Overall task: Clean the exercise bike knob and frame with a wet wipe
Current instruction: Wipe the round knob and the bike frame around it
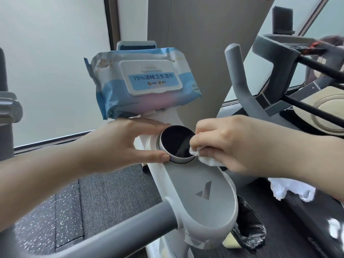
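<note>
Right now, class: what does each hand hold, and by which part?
Left hand grips the knob by its rim. Right hand pinches the bunched wipe against the knob's right edge.

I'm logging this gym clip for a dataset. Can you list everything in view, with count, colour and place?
knob: one, silver rim with black face, centre, on the bike frame
wipe: one, white, at the knob's right edge, in the right hand
frame: one, white and grey with a grey logo, centre to bottom
wipe pack: one, blue and white, lid closed, propped above the knob
handlebar: one, grey, right of the pack
cloth: one, white, lower right, under the right forearm
bin bag: one, black, bottom right beside the frame
left hand: one, thumb and fingers around the knob's rim
right hand: one, pinches the wipe against the knob
</note>
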